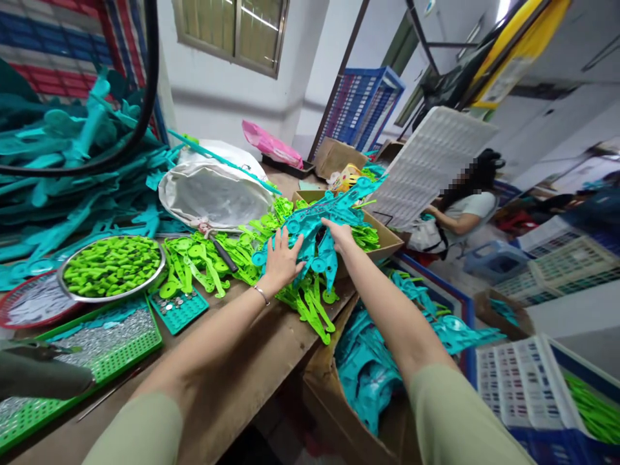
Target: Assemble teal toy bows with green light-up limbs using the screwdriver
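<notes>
Both hands reach to a heap of teal plastic parts (314, 219) lying on bright green plastic parts (194, 255) near the table's edge. My left hand (281, 258) rests on the left side of the teal heap, palm down, with its fingers spread. At the right of that heap, my right hand (338, 234) touches a teal part, its index finger stretched out and the other fingers mostly hidden. Behind the heap stands a cardboard box (390, 242) with green parts in it.
Left on the table (261, 329) are a metal bowl (162, 268) of green pieces, a green tray (130, 358) of metal bits and a small teal tray (181, 316). A large carton (324, 394) of teal parts stands below right. A person (465, 210) sits farther back.
</notes>
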The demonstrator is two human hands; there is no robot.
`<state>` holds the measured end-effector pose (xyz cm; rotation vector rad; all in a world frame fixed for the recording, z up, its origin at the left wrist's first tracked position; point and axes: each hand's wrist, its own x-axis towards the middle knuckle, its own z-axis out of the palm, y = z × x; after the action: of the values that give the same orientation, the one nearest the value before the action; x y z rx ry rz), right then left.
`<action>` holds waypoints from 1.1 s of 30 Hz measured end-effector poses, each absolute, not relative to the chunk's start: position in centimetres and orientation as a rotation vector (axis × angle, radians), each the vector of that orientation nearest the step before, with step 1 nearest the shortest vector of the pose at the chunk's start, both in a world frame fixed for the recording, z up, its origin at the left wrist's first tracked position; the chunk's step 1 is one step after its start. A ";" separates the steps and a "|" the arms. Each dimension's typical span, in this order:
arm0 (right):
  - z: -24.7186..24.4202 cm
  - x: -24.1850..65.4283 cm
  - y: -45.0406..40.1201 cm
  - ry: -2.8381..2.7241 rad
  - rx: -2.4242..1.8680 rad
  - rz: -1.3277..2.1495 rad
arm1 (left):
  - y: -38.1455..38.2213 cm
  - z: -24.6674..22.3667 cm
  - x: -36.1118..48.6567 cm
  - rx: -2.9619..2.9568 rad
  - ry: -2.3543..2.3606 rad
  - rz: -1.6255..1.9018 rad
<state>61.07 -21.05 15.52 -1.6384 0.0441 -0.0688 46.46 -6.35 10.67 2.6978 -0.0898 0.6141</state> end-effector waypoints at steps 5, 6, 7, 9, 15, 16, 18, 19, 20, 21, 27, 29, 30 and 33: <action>18.5 57.6 -25.3 0.120 -1.578 -0.050 | -6.6 9.6 46.0 2.713 -0.101 0.603; 19.3 56.7 -26.4 0.118 -1.566 -0.031 | -6.5 9.6 45.9 2.715 -0.112 0.605; 20.0 55.7 -27.5 0.114 -1.555 -0.009 | -6.5 9.6 45.8 2.721 -0.115 0.600; 21.0 53.5 -29.5 0.104 -1.540 0.029 | -6.7 9.7 45.6 2.735 -0.107 0.582; 19.3 46.9 -31.9 0.035 -1.386 0.064 | -7.4 9.7 44.7 2.735 -0.157 0.609; 19.0 46.2 -31.8 0.026 -1.376 0.086 | -7.5 9.8 44.6 2.730 -0.174 0.625; 19.1 45.5 -31.6 -0.021 -1.386 0.115 | -7.5 10.0 44.4 2.702 -0.203 0.661; 19.8 45.5 -31.5 -0.064 -1.401 0.106 | -7.5 10.3 44.4 2.678 -0.205 0.684; 20.8 45.7 -31.4 -0.118 -1.417 0.079 | -7.5 10.7 44.6 2.646 -0.185 0.711; 22.1 46.1 -31.2 -0.176 -1.429 0.038 | -7.5 11.2 44.8 2.608 -0.137 0.737; 31.3 49.4 -28.4 -0.436 -1.470 -0.085 | -7.6 14.1 47.5 2.309 0.167 0.438; 33.4 50.3 -27.2 -0.504 -1.477 -0.091 | -7.8 14.3 48.0 2.266 0.148 0.411; 34.2 50.7 -26.7 -0.547 -1.453 -0.112 | -8.0 14.2 48.1 2.254 0.141 0.433; 36.3 51.5 -25.8 -0.687 -1.253 -0.225 | -8.8 13.4 47.8 2.197 0.129 0.476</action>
<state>51.54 -25.80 36.26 -1.2532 -0.6874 -0.2246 47.75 -8.75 13.43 2.1972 0.1289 0.4761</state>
